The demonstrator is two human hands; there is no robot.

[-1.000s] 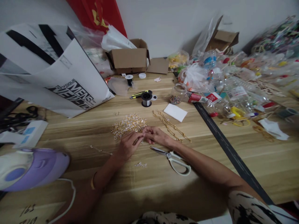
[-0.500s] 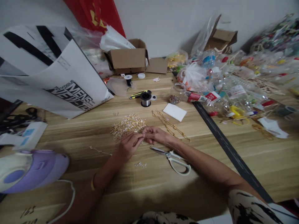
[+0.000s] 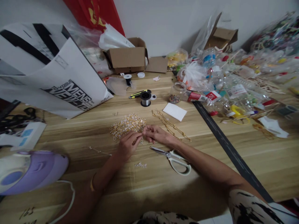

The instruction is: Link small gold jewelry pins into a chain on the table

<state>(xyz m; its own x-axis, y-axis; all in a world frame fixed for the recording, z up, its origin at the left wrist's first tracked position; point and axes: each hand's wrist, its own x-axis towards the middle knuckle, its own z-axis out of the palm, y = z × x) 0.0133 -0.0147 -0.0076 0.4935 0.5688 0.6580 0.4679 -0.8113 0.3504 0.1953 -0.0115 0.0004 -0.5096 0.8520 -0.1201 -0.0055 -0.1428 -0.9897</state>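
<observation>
My left hand (image 3: 129, 143) and my right hand (image 3: 154, 134) are close together over the table, fingertips pinched. Whatever they pinch is too small to name; a tiny shiny bit shows just under the fingers. Behind them lies a heap of gold and silver chain pieces (image 3: 128, 124), its near edge partly covered by my left hand. Gold chains (image 3: 168, 125) stretch out beyond my right hand. Scissors with white handles (image 3: 171, 158) rest open below my right wrist. A small pile of silver bits (image 3: 140, 165) and a thin silver chain (image 3: 99, 151) lie nearer me.
Behind the heap stand a wire spool (image 3: 145, 99), a cutter knife (image 3: 137, 94) and a jar of beads (image 3: 175, 95). A white card (image 3: 174, 111) lies right of centre. Plastic bottles (image 3: 233, 90) crowd the right; a large paper bag (image 3: 67, 81) and purple appliance (image 3: 46, 171) stand left.
My hands have shifted slightly, and a narrow gap now shows between their fingertips. The things on the table stay where they were.
</observation>
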